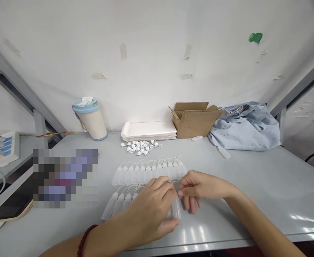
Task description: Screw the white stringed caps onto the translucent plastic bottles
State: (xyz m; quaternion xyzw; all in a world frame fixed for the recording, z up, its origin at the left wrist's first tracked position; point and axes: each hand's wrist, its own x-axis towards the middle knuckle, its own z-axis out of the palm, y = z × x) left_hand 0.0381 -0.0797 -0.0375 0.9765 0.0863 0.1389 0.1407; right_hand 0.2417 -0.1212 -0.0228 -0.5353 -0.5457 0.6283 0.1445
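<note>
Left grip [155,201] and right grip [199,187], both half-curled, at a slim, translucent, straight-sided bottle [176,208], pinch unclear.

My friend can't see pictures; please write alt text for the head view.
A person's left hand and right hand close together at the nearer of two rows of translucent bottles on a grey table; behind are white caps, an open cardboard box and a blue-lidded cup.

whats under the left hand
Translucent plastic bottles in the front row show on both sides of the left hand; whatever lies directly beneath its palm is covered.
</note>
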